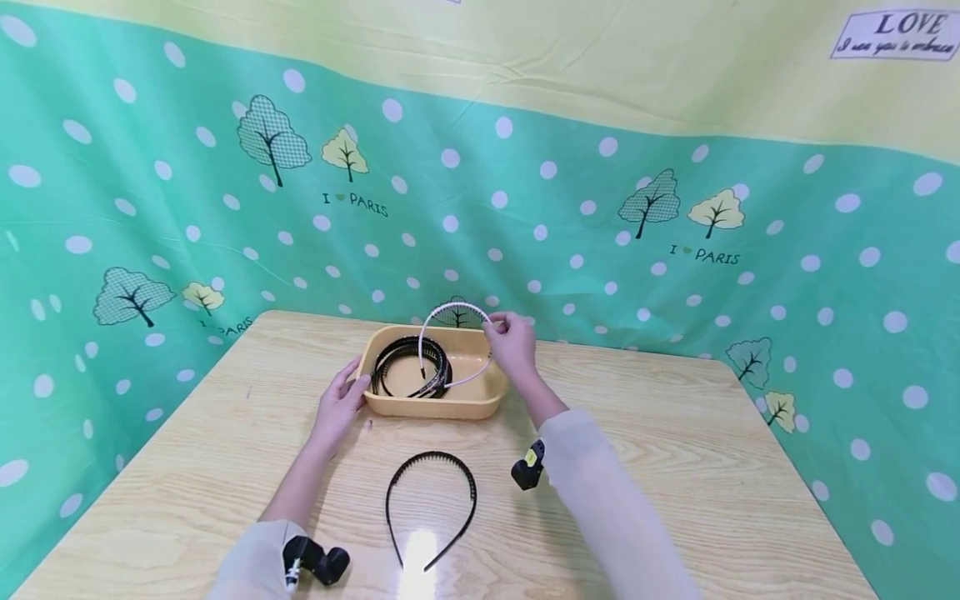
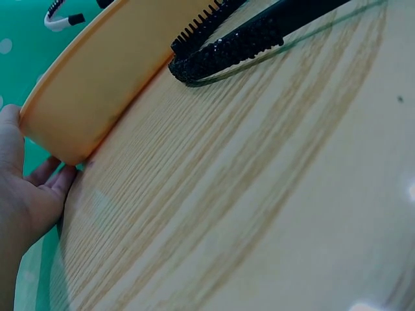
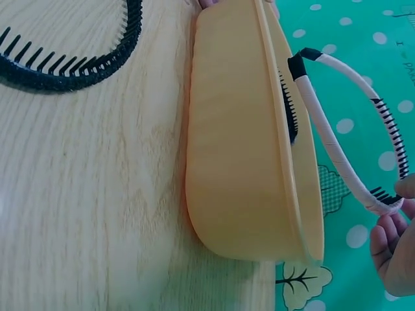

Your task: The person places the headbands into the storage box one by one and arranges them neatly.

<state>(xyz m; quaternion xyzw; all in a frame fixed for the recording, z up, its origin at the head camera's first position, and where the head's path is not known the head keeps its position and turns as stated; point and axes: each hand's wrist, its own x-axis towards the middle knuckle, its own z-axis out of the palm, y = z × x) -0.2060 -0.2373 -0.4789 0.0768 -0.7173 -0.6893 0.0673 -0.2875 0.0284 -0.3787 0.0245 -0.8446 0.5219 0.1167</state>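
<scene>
A pale pink headband (image 1: 454,305) with dark teeth inside and black tips is pinched between the thumb and fingers of my right hand (image 1: 512,343). It is raised over the orange plastic basin (image 1: 438,408), ends pointing to the left and down. Several black headbands (image 1: 442,367) lie stacked in the basin's left half. At the basin's left end my left hand (image 1: 341,408) grips the wall, thumb at the rim and fingers lower on the outside, as the left wrist view shows. Nearer to me, a black toothed headband (image 1: 472,492) lies on the table, its ends toward me.
The basin stands near the back edge of the wooden table (image 1: 675,467). Behind it hangs a green and yellow curtain (image 1: 540,167) with white dots and printed trees. Black cameras are strapped at both sleeves.
</scene>
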